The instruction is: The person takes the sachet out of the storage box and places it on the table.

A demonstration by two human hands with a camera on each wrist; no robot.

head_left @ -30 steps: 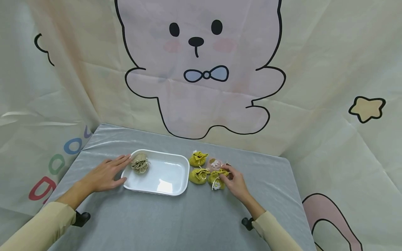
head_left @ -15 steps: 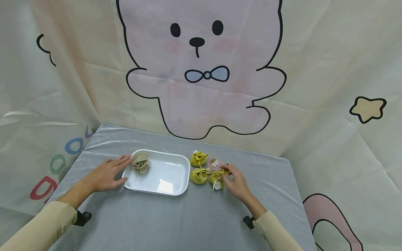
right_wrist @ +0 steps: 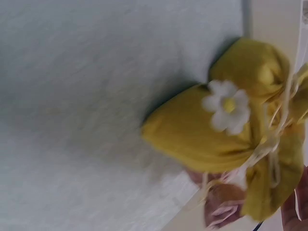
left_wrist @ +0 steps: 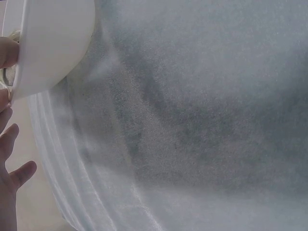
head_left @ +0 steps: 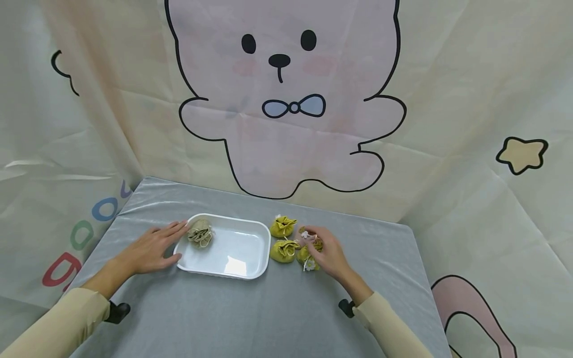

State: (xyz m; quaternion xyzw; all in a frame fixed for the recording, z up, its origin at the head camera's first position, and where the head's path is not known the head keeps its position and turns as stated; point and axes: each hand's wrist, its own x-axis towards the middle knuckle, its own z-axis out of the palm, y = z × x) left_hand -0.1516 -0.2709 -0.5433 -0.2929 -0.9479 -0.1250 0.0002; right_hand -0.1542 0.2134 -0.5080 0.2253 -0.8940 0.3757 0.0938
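Note:
My left hand (head_left: 149, 248) lies with straight fingers at the left rim of a white tray (head_left: 250, 271), thumb near its front corner. In the left wrist view fingertips (left_wrist: 7, 52) touch the tray's edge (left_wrist: 57, 43). A beige drawstring pouch (head_left: 199, 233) sits in the tray. My right hand (head_left: 329, 252) hovers with parted thumb and fingers about a pink pouch (head_left: 301, 240) with a white flower. Below them is a mustard-yellow pouch (head_left: 306, 259), whose daisy (right_wrist: 226, 107) shows in the right wrist view; the hand is mostly cut off there.
Two more yellow drawstring pouches, a rear one (head_left: 283, 226) and a front one (head_left: 284, 251), stand between the tray and my right hand. Grey cloth (head_left: 233, 318) covers the table. A printed curtain (head_left: 429, 149) hangs close behind the table's far edge.
My right hand has left the top of the front right yellow pouch and moved up and left to the pink pouch behind it. The left hand and tray stay put.

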